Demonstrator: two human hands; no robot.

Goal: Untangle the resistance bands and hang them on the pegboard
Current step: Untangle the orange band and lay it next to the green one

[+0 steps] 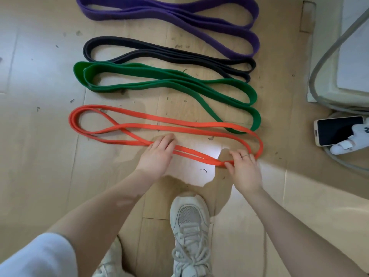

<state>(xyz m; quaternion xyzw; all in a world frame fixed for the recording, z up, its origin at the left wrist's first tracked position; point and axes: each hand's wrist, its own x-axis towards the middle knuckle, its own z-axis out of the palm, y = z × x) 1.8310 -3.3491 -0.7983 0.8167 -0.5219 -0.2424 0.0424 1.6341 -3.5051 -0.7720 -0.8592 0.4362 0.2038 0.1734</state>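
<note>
Both hands press the orange band (179, 124): left hand (157, 154) fingers flat, right hand (244, 168) pinching it. Green band (159, 80) lies beyond; phone (337, 129) at right, partly covered.

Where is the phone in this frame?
In the head view the phone lies on the floor at the far right edge, beside a white toy-like object and grey cables, right of the orange band.

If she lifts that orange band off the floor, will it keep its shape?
Probably not. The orange band lies in loose crossing loops, so it looks floppy and would likely sag. It is thinner than the green band, so probably light.
</note>
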